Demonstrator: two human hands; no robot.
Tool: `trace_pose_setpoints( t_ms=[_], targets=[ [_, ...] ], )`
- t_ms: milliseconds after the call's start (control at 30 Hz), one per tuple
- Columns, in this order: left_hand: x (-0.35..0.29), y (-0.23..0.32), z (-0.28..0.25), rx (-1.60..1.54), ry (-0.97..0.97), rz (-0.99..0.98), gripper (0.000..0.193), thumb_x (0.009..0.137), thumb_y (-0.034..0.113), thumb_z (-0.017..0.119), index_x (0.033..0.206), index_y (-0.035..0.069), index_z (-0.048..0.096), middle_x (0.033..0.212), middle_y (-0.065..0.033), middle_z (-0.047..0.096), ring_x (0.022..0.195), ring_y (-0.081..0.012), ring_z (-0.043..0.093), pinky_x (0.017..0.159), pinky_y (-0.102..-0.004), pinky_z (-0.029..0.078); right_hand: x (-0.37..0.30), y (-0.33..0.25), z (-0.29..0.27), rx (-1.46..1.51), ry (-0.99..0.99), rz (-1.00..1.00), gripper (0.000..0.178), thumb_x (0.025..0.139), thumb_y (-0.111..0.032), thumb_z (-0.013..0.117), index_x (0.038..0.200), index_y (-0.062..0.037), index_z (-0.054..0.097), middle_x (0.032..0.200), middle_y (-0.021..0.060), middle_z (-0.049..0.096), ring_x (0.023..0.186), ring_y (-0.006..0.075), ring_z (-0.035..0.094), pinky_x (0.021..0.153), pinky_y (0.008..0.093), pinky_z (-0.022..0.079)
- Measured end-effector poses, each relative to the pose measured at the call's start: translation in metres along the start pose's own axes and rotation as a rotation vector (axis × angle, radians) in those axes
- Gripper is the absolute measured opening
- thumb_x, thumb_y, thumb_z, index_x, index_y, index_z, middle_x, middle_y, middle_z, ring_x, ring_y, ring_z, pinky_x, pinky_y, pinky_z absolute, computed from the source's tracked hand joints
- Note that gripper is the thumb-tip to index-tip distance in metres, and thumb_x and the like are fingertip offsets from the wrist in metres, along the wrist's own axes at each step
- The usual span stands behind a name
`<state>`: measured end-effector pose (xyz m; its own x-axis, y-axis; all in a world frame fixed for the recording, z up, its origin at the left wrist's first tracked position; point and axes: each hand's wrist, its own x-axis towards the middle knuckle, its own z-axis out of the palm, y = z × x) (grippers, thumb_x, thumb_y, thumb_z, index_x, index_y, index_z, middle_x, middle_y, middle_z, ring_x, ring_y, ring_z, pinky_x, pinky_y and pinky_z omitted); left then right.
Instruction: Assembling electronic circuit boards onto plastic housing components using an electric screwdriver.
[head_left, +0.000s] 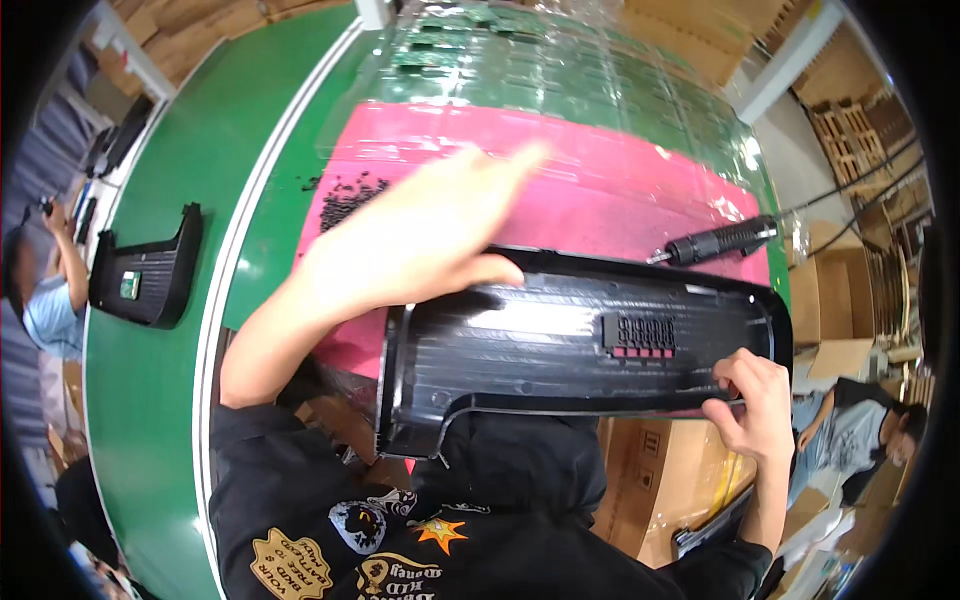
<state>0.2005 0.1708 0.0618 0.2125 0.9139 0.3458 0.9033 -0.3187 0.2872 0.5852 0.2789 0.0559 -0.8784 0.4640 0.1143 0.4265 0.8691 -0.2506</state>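
Observation:
A long black plastic housing (pixel 530 375), hollow side up with a slotted grille, lies across the near edge of the pink mat (pixel 600 200). My right hand (pixel 755 405) grips its near right rim, fingers curled inside. Stretched over the far left part of the housing is my left hand (pixel 430 225), blurred. Its thumb and fingers are apart, with nothing visible between them. A heap of small black parts (pixel 345 205) lies beside the left wrist, partly hidden by it. On the mat's right side rests a black electric screwdriver (pixel 720 242).
Clear plastic trays (pixel 560 70) with green circuit boards cover the table's far end. To the left, a green conveyor (pixel 160 400) carries another black housing (pixel 150 270) with a small board. Cardboard boxes (pixel 660 490) stand below and to the right. Other people are at both sides.

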Motion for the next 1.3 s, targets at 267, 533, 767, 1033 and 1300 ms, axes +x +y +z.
trace_pose_setpoints(
  t_ms=[267,533,767,1033,1300],
  targets=[
    [-0.005,-0.027,0.039,-0.114,-0.187,0.176,0.026,0.088,0.020,0.066,0.107,0.003,0.062,0.102,-0.0111,0.064,0.103,-0.0316,0.061,0.085,-0.0436,0.051,0.166,-0.063,0.010,0.075,0.167,-0.273,0.033,0.084,-0.012,0.069,0.112,-0.0009,0.056,0.100,0.0181,0.059,0.096,0.0360,0.058,0.084,0.0426,0.048],
    [-0.004,-0.031,0.047,-0.086,-0.113,0.273,0.026,0.087,0.024,0.066,0.106,0.005,0.065,0.100,-0.0095,0.065,0.098,-0.0283,0.063,0.085,-0.0402,0.051,0.370,-0.088,0.100,-0.034,0.194,-0.146,0.053,0.092,-0.036,0.059,0.138,-0.0099,0.051,0.142,0.0205,0.045,0.132,0.0382,0.043,0.109,0.0531,0.037],
    [-0.003,-0.027,0.040,-0.074,-0.140,0.260,0.023,0.090,0.026,0.063,0.102,0.006,0.065,0.098,-0.0099,0.064,0.100,-0.0282,0.062,0.087,-0.0404,0.050,0.432,-0.103,0.143,-0.141,0.068,-0.001,0.063,0.093,-0.040,0.051,0.144,-0.0022,0.045,0.156,0.0145,0.033,0.145,0.0331,0.029,0.117,0.0541,0.024],
    [-0.001,-0.029,0.040,-0.040,-0.054,0.255,0.024,0.083,0.026,0.072,0.097,0.007,0.067,0.093,-0.0039,0.064,0.093,-0.0226,0.061,0.080,-0.0373,0.048,0.376,-0.076,0.082,0.002,0.507,-0.432,0.039,0.095,-0.018,0.056,0.129,0.0008,0.056,0.138,0.0164,0.054,0.132,0.0323,0.047,0.110,0.0485,0.035],
    [0.015,-0.003,0.004,0.166,0.708,0.110,0.057,0.072,0.002,0.080,0.126,0.005,0.059,0.124,-0.0150,0.058,0.112,-0.0302,0.057,0.090,-0.0401,0.049,0.200,-0.055,-0.003,0.192,0.343,-0.557,0.027,0.081,0.003,0.064,0.108,0.0058,0.063,0.117,0.0169,0.064,0.111,0.0337,0.059,0.096,0.0421,0.048]
  ],
)
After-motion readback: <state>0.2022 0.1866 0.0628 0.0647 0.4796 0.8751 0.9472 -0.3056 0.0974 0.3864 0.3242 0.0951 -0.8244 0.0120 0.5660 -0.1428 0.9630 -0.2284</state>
